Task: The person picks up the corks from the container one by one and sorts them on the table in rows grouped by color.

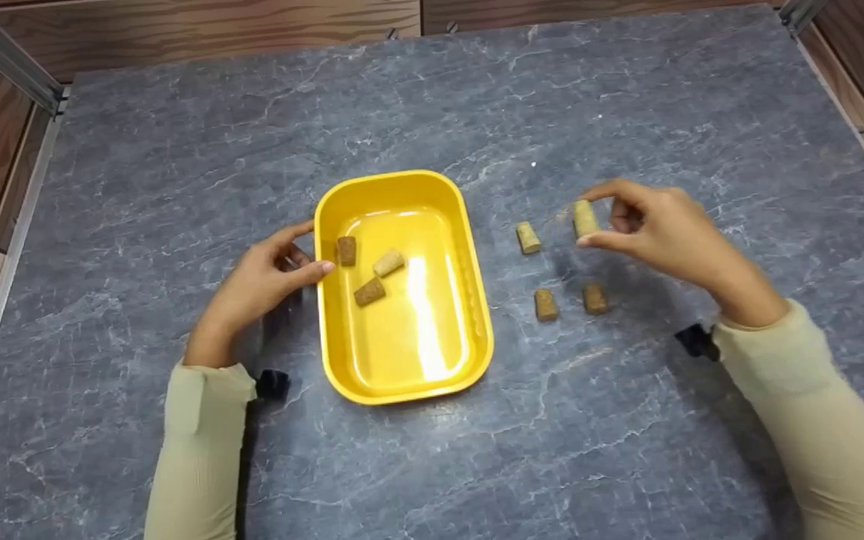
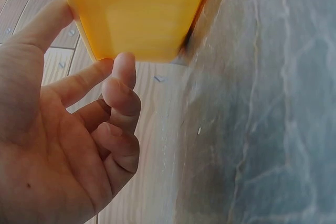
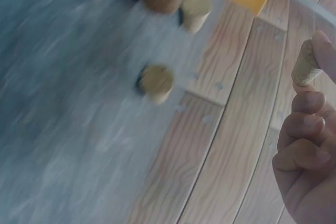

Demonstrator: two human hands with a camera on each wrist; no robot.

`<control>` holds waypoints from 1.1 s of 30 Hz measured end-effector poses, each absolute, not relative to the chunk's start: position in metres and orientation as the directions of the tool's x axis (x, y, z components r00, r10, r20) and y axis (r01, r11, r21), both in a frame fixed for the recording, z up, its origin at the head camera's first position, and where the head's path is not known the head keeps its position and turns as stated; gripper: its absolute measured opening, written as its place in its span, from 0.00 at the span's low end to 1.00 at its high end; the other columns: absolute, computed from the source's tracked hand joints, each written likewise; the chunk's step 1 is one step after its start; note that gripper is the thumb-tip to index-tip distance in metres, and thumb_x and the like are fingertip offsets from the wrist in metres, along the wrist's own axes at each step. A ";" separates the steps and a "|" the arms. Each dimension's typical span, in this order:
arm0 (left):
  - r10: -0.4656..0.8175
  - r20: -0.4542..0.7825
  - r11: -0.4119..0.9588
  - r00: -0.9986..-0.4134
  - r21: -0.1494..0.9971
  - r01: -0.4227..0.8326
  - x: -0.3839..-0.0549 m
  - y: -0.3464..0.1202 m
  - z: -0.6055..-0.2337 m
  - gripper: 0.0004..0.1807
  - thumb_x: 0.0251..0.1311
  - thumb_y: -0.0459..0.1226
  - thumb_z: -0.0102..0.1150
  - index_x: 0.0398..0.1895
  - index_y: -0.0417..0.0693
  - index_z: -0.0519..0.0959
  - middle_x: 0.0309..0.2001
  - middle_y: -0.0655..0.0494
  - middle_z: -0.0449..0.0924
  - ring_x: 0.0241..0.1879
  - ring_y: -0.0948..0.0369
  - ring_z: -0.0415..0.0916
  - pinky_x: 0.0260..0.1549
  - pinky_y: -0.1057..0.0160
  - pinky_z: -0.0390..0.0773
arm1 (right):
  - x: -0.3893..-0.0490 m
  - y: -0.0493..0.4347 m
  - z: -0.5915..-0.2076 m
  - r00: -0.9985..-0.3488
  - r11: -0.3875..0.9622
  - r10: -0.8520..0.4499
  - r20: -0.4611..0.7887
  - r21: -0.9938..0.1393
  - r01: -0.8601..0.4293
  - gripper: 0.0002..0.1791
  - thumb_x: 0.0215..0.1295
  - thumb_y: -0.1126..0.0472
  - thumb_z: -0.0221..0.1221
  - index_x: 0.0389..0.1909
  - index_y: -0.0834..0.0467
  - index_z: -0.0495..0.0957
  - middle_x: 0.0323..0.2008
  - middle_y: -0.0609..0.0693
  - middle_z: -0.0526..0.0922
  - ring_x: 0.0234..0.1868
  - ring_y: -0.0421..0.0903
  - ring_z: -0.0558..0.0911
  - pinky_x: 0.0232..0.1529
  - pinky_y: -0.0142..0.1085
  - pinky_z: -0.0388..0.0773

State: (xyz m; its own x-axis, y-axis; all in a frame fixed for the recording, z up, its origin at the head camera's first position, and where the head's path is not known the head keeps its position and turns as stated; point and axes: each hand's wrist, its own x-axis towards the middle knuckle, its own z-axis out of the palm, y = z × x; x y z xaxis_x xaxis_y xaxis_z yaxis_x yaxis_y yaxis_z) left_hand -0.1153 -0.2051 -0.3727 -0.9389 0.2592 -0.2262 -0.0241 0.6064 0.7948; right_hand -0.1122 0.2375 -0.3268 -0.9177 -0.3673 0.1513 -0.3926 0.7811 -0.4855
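A yellow plastic tray [image 1: 406,397] sits near the middle of the table, with two brown corks [image 1: 347,250] and one pale cork [image 1: 388,262] inside. At its left side, my left hand [image 1: 263,281] holds the rim, thumb over the edge and index finger against the outer wall. To the right of the tray, my right hand [image 1: 664,229] pinches another pale cork [image 1: 585,219] between thumb and index finger, above the table. Near that hand stand a tapered pale cork [image 1: 528,238] and two brown corks [image 1: 545,304]. The right wrist view shows the pinched cork [image 3: 305,64] too.
The grey marbled table [image 1: 432,472] has small white specks and crumbs beyond the corks. Wood-grain panels [image 1: 214,30] border its far edge and sides, with metal posts [image 1: 12,56] at the far corners.
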 end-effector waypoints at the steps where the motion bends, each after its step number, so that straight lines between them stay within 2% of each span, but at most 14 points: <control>1: 0.259 -0.226 0.605 -0.939 0.796 -0.025 -0.115 -0.205 -0.373 0.36 0.61 0.51 0.62 0.71 0.54 0.64 0.39 0.50 0.77 0.34 0.58 0.68 0.31 0.66 0.70 | -0.113 0.242 -0.328 -0.922 0.784 -0.356 0.155 -0.487 -0.385 0.22 0.54 0.56 0.70 0.50 0.58 0.80 0.22 0.48 0.73 0.22 0.36 0.68 0.25 0.26 0.65; 10: 0.258 -0.232 0.609 -0.938 0.793 -0.029 -0.115 -0.205 -0.373 0.37 0.60 0.52 0.61 0.71 0.54 0.64 0.39 0.49 0.77 0.34 0.58 0.68 0.31 0.66 0.70 | -0.121 0.276 -0.337 -0.963 0.813 -0.257 0.077 -0.521 -0.259 0.22 0.57 0.56 0.68 0.52 0.59 0.79 0.23 0.50 0.74 0.20 0.37 0.66 0.22 0.28 0.64; 21: 0.269 -0.235 0.609 -0.934 0.793 -0.024 -0.116 -0.206 -0.373 0.36 0.61 0.52 0.61 0.72 0.56 0.63 0.39 0.49 0.77 0.33 0.57 0.68 0.31 0.66 0.69 | -0.133 0.298 -0.352 -0.969 0.893 -0.224 -0.104 -0.421 -0.161 0.26 0.60 0.47 0.65 0.56 0.56 0.78 0.27 0.52 0.77 0.21 0.42 0.68 0.22 0.34 0.63; 29: 0.267 -0.237 0.593 -0.934 0.804 -0.034 -0.117 -0.206 -0.374 0.37 0.61 0.51 0.61 0.72 0.55 0.63 0.38 0.50 0.77 0.33 0.58 0.68 0.30 0.66 0.69 | -0.139 0.303 -0.358 -0.960 0.921 -0.210 -0.184 -0.366 -0.132 0.26 0.61 0.49 0.65 0.58 0.57 0.76 0.28 0.53 0.78 0.23 0.45 0.70 0.23 0.37 0.64; 33: 0.263 -0.243 0.588 -0.934 0.808 -0.045 -0.117 -0.206 -0.374 0.37 0.60 0.51 0.62 0.72 0.55 0.63 0.38 0.51 0.77 0.33 0.58 0.68 0.30 0.66 0.69 | -0.142 0.303 -0.358 -0.955 0.940 -0.200 -0.221 -0.319 -0.124 0.28 0.61 0.46 0.64 0.59 0.55 0.75 0.28 0.53 0.77 0.22 0.45 0.69 0.23 0.38 0.62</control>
State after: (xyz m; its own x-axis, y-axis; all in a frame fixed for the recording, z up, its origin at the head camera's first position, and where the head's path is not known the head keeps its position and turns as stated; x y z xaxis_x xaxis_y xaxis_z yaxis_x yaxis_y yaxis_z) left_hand -0.1165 -0.2055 -0.3738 -0.9337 0.2632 -0.2429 -0.0445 0.5875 0.8080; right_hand -0.1415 0.3034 -0.3579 -0.9546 -0.2003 -0.2206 -0.1236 0.9398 -0.3186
